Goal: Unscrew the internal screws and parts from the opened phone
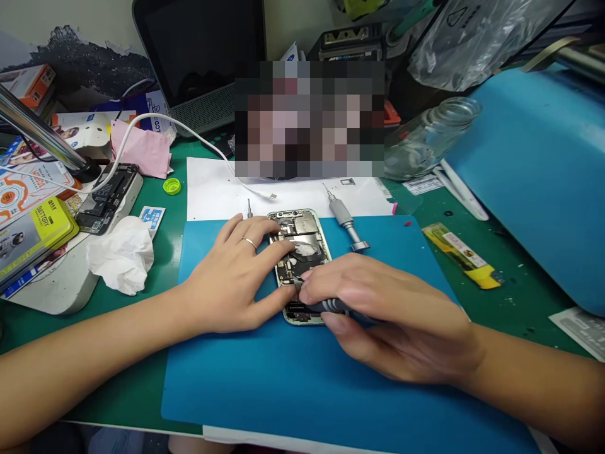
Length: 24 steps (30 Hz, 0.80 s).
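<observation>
1. Right hand (pixel 392 315) curls in a pinch around a slim dark tool with a grey ribbed grip (pixel 326 305), its fingertips meeting over the lower part of an opened smartphone with a pale frame and exposed dark circuitry (pixel 309 252).

2. Left hand (pixel 246 271), a silver ring (pixel 249 243) on one finger, lies palm down with fingers spread and nothing in its grasp; fingertips and thumb reach over the phone's left side.

3. Set on a smooth blue work mat (pixel 265 378), the phone lies forward and left of the right palm, directly right of the left palm. Its long axis runs away from the person, the far end leaning slightly left.

4. Both hands reach the phone, the left along its far and middle stretches, the right at its near half. The tool's working end sits close to the left thumb, though fingers hide its exact contact.

5. Beyond the right hand, a silver metal screwdriver (pixel 344 217) rests across the mat's far edge, its tip over white paper (pixel 212 189).
</observation>
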Tool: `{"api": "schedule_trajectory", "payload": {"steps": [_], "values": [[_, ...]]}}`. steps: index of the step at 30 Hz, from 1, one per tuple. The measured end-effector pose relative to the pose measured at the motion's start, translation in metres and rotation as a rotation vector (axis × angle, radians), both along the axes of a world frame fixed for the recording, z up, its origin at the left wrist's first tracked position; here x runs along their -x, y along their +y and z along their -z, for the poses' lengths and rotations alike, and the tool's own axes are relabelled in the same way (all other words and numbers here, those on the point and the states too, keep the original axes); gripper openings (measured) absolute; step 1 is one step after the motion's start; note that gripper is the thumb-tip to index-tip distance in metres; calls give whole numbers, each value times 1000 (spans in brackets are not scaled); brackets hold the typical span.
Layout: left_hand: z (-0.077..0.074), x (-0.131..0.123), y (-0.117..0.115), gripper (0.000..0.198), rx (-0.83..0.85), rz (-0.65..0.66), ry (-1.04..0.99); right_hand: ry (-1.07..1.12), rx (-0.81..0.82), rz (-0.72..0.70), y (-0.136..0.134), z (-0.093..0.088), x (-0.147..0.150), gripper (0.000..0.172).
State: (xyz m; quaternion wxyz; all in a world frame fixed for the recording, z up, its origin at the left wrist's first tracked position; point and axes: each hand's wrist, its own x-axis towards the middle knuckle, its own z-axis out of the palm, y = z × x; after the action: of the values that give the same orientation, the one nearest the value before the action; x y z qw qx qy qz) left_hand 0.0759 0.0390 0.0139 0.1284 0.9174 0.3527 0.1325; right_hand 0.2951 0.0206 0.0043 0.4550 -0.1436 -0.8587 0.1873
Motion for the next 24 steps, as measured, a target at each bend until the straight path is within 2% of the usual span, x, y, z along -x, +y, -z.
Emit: {"api": "schedule_trajectory", "payload": {"steps": [13,24], "values": [[1,0,-1,47,-13,4,8,-3,-9,-2,2,-1,-1,46],[1,0,0,48,-16,10,3,8,-23,17,2,-2,0,45]]}}
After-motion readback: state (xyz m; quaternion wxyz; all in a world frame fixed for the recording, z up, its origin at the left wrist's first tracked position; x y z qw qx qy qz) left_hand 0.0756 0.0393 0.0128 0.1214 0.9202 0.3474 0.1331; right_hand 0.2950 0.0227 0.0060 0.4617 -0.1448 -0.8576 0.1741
